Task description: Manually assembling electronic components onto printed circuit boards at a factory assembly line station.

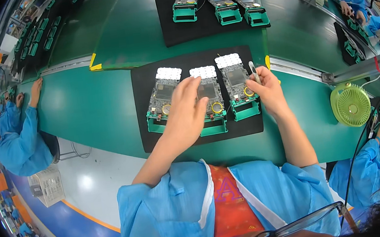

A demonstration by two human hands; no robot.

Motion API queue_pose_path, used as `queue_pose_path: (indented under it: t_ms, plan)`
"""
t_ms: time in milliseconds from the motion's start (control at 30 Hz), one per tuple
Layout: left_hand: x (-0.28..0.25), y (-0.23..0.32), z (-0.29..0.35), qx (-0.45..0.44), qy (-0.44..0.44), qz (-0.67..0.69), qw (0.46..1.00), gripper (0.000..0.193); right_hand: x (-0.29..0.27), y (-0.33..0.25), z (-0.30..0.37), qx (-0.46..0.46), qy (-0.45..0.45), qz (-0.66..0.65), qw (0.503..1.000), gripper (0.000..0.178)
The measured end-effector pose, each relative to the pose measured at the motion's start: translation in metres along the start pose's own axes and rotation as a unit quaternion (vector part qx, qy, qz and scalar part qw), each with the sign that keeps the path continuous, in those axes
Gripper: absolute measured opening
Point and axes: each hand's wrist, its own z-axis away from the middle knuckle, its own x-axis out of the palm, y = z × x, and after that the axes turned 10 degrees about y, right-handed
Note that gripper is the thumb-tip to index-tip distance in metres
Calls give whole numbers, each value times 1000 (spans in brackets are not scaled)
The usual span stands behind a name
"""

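Three circuit boards in green plastic frames lie side by side on a black mat [202, 138]. Above the gap between the left board [165, 91] and the middle board [207, 90] is my left hand [185, 116], fingers stretched out and thumb apart, nothing seen in it. It covers parts of both boards; whether it touches them, I cannot tell. At the edge of the right board [235, 78], my right hand [267, 90] is closed around a slim silver tool [254, 72] pointing up. Its exact kind is unclear. Each board has a white keypad-like strip at its far end and a yellow-ringed round part.
A second black mat [179, 36] farther back bears three more framed boards [223, 7]. A green fan [351, 104] stands at the right. Metal rails [299, 69] border the green table [87, 103]. Co-workers in blue sit left [22, 140] and right [367, 172].
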Motion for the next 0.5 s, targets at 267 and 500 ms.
queue_pose_path:
  t_ms: [267,500]
  plan:
    - [23,-5,-13,-158,-74,-96,980,70,-14,2,2,-7,56,-56,997,14]
    - [24,-22,-1,-306,-18,198,931,74,-2,-29,42,-108,78,142,981,20]
